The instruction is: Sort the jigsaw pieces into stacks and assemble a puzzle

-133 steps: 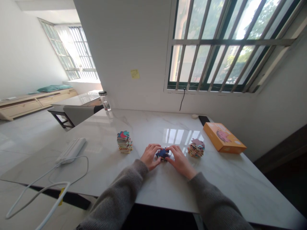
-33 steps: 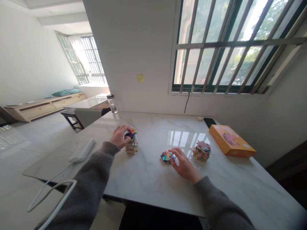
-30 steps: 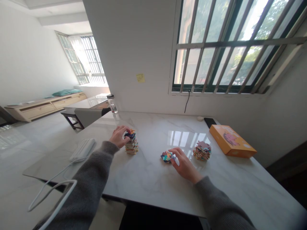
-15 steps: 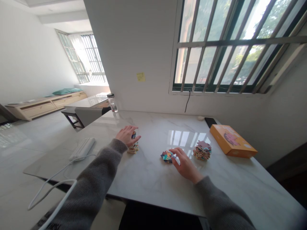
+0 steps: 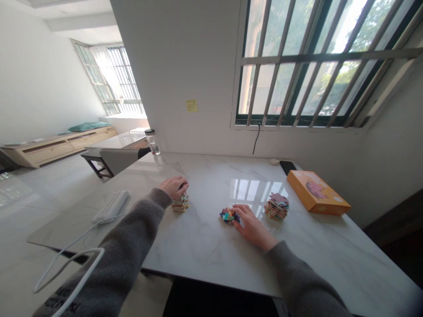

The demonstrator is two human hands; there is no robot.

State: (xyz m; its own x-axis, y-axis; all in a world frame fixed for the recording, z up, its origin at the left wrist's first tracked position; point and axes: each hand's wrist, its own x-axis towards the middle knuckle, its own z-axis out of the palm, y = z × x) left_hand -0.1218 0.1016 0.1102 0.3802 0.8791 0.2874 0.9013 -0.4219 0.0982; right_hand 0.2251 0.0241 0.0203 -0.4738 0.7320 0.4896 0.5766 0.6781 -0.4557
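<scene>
My left hand [image 5: 174,188] is at the top of a tall stack of puzzle pieces [image 5: 180,205], fingers and thumb closed around the uppermost ones. Most of what lies under that palm is hidden. Lower and further right, my right hand [image 5: 251,225] bends its fingers and thumb round the near side of a small, low pile of colourful puzzle pieces [image 5: 228,215]. Its fingertips touch the pieces. Beside that hand, on its right, another stack of puzzle pieces [image 5: 276,206] stands with a mauve piece on top.
An orange box [image 5: 317,193] lies at the right of the marble-look table [image 5: 205,246], near a black phone [image 5: 288,167]. A white power strip [image 5: 111,206] with a cable is on the left. A glass bottle [image 5: 152,141] stands at the back left corner.
My left hand's fingers and thumb have drawn together on the top of the left stack. My right thumb has come in closer to the small pile. The view has shifted slightly.
</scene>
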